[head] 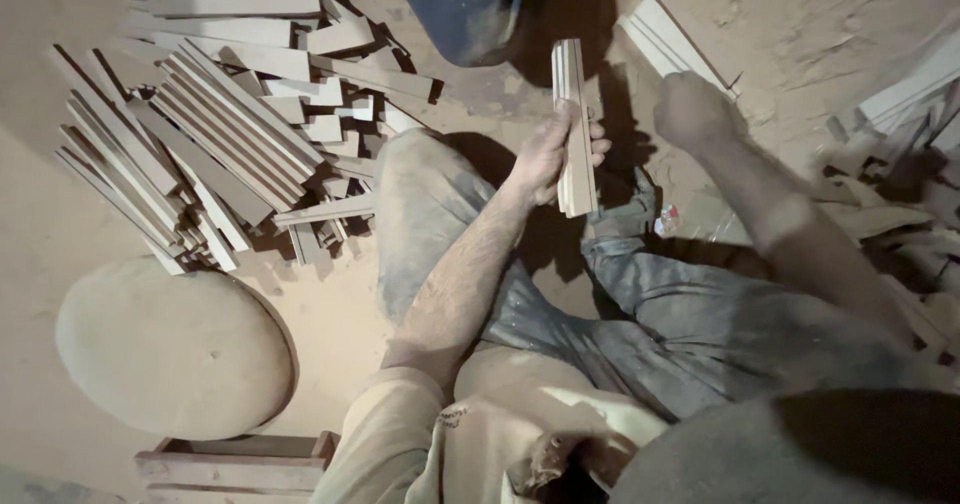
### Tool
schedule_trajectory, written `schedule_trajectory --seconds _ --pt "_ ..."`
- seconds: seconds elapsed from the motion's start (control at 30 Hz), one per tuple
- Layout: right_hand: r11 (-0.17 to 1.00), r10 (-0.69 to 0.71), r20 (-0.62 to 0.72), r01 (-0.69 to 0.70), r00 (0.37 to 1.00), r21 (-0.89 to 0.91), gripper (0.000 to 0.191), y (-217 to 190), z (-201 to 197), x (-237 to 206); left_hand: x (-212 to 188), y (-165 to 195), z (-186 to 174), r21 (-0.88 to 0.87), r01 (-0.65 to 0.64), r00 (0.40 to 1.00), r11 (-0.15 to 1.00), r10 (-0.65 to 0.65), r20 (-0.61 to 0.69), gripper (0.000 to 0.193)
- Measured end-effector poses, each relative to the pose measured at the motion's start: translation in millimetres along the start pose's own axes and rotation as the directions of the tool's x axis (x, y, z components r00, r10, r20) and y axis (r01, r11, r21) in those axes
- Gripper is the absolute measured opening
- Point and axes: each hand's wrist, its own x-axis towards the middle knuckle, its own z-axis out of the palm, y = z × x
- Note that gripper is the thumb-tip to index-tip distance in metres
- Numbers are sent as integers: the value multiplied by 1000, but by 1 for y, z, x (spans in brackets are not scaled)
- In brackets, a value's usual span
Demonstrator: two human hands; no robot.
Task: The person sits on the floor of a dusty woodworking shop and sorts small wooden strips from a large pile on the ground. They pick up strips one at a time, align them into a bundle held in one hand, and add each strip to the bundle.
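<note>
Far left, a round dust-coated cushion (172, 349) lies on the dusty floor (40, 214), with a low wooden frame (235, 461) just below it at the bottom edge. Above the cushion a loose pile of cut wooden slats (215, 124) is spread over the floor, the long pieces lying diagonally, the shorter offcuts heaped on its right side.

Centre: your left hand (545, 154) is closed around a small bundle of moulded strips (574, 129), thumb on the near face and fingertips showing past the right edge. The bundle stands roughly upright in the view, raised above your left knee (425, 194) and clear of the floor; its lower end sits just above your trouser leg. A dark blue object (470, 9) lies on the floor just beyond the bundle's top.

Right of centre: your right hand (695, 109) is stretched out, back of the hand toward the camera, curled at the end of a second stack of pale strips (670, 44) lying on the floor. Whether it grips the stack cannot be told; the fingers are hidden.

Far right, more offcuts and scraps (900, 134) lie scattered in shadow.
</note>
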Motion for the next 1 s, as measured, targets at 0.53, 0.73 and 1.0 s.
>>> schedule_trajectory --seconds 0.53,0.73,1.0 --pt "604 -338 -82 284 937 745 27 -51 2 -54 -10 0 7 17 12 999 1000 -13 35 47" --pt "273 -448 -9 146 894 951 17 -40 15 -49 -18 0 17 -82 6 976 997 12 215 42" --pt "825 -208 -81 220 975 521 29 -1 -17 -9 -12 -8 2 -91 108 990 990 -99 99 39"
